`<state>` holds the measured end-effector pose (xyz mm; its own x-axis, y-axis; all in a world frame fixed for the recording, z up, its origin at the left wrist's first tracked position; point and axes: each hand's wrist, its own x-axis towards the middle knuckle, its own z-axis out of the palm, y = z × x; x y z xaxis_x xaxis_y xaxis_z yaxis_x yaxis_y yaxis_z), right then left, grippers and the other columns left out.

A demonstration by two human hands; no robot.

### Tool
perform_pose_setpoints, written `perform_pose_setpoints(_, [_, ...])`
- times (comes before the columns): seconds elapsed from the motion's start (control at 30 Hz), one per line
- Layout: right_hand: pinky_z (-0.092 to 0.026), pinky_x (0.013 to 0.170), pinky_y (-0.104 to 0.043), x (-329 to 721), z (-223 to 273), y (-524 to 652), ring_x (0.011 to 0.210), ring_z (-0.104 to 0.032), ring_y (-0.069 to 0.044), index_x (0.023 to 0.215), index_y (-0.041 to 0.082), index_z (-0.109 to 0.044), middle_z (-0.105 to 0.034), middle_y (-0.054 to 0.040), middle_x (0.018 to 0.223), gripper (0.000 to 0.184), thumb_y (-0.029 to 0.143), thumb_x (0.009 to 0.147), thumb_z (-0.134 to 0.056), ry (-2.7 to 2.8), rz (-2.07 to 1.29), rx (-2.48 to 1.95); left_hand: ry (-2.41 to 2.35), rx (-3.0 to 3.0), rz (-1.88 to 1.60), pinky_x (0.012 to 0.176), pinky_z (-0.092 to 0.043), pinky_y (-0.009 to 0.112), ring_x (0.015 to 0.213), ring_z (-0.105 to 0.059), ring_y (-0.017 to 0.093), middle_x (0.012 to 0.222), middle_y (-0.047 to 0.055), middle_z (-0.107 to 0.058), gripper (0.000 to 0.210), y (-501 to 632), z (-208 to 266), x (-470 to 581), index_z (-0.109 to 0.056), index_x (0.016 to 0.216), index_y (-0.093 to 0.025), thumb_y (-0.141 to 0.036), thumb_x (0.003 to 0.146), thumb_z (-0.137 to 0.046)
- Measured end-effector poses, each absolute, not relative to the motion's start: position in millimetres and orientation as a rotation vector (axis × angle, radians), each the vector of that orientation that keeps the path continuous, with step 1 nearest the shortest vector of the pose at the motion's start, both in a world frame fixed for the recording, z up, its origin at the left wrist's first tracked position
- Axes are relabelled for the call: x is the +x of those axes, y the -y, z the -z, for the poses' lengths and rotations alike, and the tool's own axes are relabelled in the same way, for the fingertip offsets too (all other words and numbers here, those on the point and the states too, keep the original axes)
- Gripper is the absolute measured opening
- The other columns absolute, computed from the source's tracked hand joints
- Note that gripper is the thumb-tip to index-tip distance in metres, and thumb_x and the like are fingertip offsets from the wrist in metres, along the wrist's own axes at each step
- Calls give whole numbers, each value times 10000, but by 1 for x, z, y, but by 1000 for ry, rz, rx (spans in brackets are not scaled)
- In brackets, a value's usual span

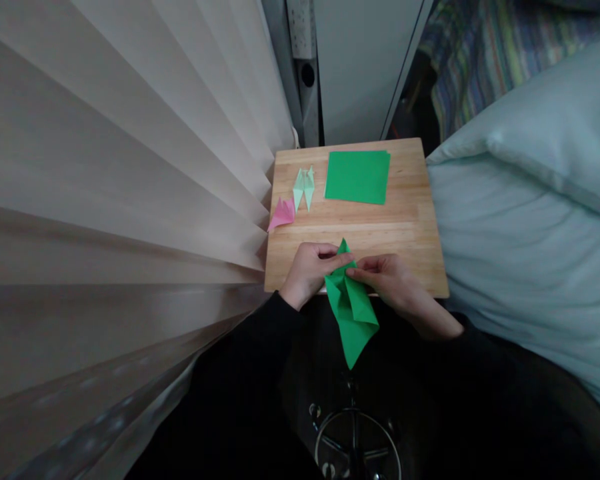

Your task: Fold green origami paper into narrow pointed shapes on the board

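Note:
Between my two hands is a partly folded sheet of green origami paper (356,325), creased and spread open, its lower point hanging past the table's front edge. My left hand (314,267) pinches its upper left part, thumb on top. My right hand (387,277) grips the paper from the right, thumb and fingertips pressed together near its middle. Farther off on the table lie a pale green folded origami piece (303,189) and a pink folded piece (283,214). A stack of green paper (357,176) rests at the back.
The small wooden table (405,227) has a pleated curtain (180,167) along its left side. Light blue bedding (510,247) borders its right. A pale cabinet panel (360,67) stands behind. Below is a wheeled base with a metal ring (321,433).

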<state>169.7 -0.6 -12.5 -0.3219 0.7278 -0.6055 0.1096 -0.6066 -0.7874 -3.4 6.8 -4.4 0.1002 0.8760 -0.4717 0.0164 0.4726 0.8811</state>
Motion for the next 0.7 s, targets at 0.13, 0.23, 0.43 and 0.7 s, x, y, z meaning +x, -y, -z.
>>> perform_pose_setpoints(0.13, [-293, 485, -256, 170, 13, 1, 489, -411, -82, 620, 171, -675, -551, 35, 539, 350, 458, 703, -858, 1097, -1986, -1464, -1304, 816, -762, 531, -403, 255, 539, -531, 105, 635, 22, -671, 333, -7, 4, -2, -779, 747, -111, -397, 649, -917])
perform_pose_setpoints(0.23, [-300, 481, -260, 170, 11, 0, 485, -412, -87, 621, 181, -678, -575, 27, 544, 326, 443, 699, -855, 1107, -2016, -1437, -1293, 796, -759, 550, -424, 259, 557, -555, 111, 661, 30, -689, 337, -7, 5, -2, -781, 764, -108, -392, 645, -919])
perform_pose_setpoints(0.43, [-342, 487, -261, 172, 9, -1, 492, -467, -95, 645, 192, -704, -625, 13, 570, 286, 422, 672, -871, 1089, -2042, -1429, -1278, 790, -744, 541, -408, 259, 541, -544, 106, 646, 22, -671, 315, -6, 9, -4, -765, 759, -109, -393, 697, -887])
perform_pose_setpoints(0.7, [-405, 513, -266, 172, 8, 0, 532, -535, -114, 674, 197, -707, -673, -2, 614, 273, 400, 669, -889, 1110, -2048, -1435, -1287, 845, -778, 543, -377, 257, 549, -525, 105, 631, 18, -652, 316, -6, 9, -3, -758, 736, -114, -418, 746, -843])
